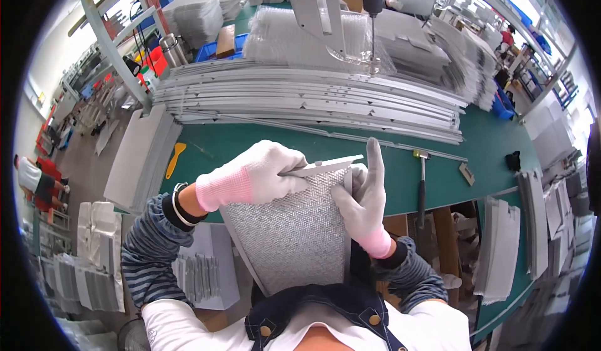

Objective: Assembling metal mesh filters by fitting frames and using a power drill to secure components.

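Note:
I hold a silvery mesh filter panel [291, 238] with a grey metal frame, tilted up against my chest over the green table's near edge. My left hand [266, 172], in a white glove with a pink cuff, grips the panel's top edge and a thin metal frame strip [328, 165] lying along it. My right hand [363, 194], gloved the same, clasps the panel's upper right corner with its forefinger pointing straight up. The panel's lower end is hidden behind my clothing.
A long pile of grey metal frame strips [307, 97] crosses the green table [238, 144]. Behind it lie stacked mesh sheets [300, 35] and a hanging power screwdriver [373, 0]. A hammer [421, 175] and a yellow scraper [174, 159] lie on the table. Panel stacks [141, 157] flank both sides.

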`<state>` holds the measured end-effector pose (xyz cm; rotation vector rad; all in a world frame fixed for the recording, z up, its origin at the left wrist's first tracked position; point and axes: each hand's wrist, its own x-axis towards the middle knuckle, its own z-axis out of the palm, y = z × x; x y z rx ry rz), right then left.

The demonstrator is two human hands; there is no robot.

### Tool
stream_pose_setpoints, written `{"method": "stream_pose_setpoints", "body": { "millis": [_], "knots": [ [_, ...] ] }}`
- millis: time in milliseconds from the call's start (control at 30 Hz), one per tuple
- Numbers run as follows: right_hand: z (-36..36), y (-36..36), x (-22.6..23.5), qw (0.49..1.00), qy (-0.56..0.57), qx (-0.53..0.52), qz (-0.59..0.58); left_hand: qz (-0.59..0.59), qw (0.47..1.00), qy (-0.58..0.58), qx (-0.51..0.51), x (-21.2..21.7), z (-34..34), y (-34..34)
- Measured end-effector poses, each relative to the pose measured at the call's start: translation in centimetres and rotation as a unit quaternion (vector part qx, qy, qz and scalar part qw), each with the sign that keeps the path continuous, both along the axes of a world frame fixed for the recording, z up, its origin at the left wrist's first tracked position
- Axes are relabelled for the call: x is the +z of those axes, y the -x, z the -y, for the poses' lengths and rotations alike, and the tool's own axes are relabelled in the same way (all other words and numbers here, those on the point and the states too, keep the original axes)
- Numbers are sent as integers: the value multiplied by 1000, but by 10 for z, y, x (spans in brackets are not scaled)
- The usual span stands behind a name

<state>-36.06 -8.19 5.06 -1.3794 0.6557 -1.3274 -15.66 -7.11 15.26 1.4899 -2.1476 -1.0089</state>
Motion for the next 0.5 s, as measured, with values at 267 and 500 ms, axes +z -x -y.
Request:
{"method": "stream_pose_setpoints", "body": {
  "millis": [267,500],
  "knots": [
    [6,23,2,943,214,-139,-213,-34,998,-45,34,3,12,13],
    [-7,58,1,936,189,-226,-190,-54,988,-78,-124,-3,41,48]
  ]
}}
